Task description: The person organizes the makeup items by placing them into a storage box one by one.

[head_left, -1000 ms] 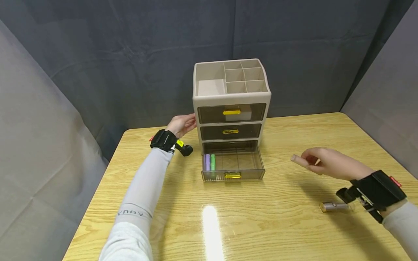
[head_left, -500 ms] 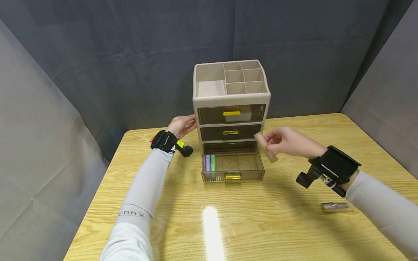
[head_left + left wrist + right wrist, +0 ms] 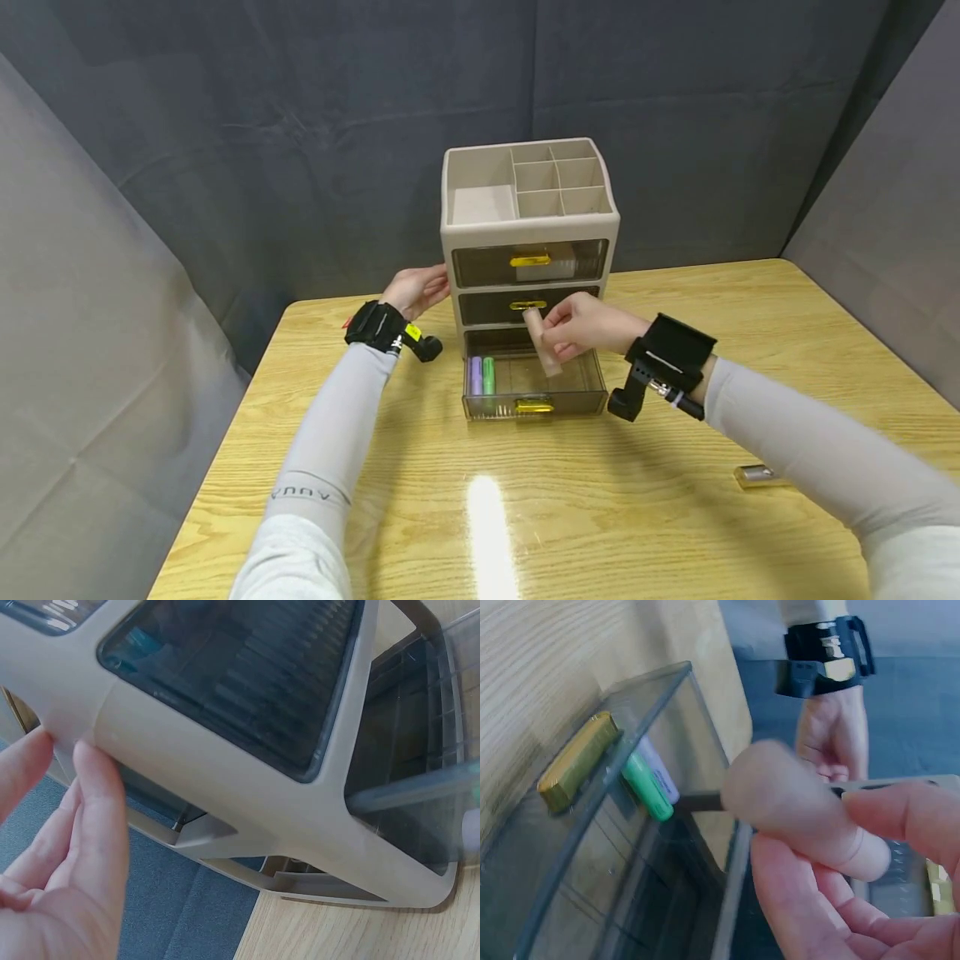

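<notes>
Left hand point(image 3: 415, 288) rests flat against the left side wall of the organizer point(image 3: 531, 229), fingers point(image 3: 97, 825) straight and relaxed, gripping nothing.

Organizer: beige, three smoky see-through drawers with gold handles, open compartments on top. It stands at the back middle of the worktop point(image 3: 420, 467). Upper two drawers shut. Bottom drawer point(image 3: 534, 377) pulled out toward the person. Inside it, at the left end, a purple cell point(image 3: 475, 374) and a green cell point(image 3: 489, 374) lie side by side, touching, long axes running front to back.

Right hand point(image 3: 585, 326) is over the open drawer, fingers curled round a cylinder point(image 3: 542, 342).

Cylinder: pale pinkish-beige, matte, rounded end. Long axis tilted: upper end up and leftward, close to the middle drawer's handle; lower end down and rightward, inside the drawer's outline. Whether it touches the drawer floor cannot be told.

Far right on the worktop, partly behind the right sleeve, lies a small gold-capped tube point(image 3: 756, 475).
</notes>
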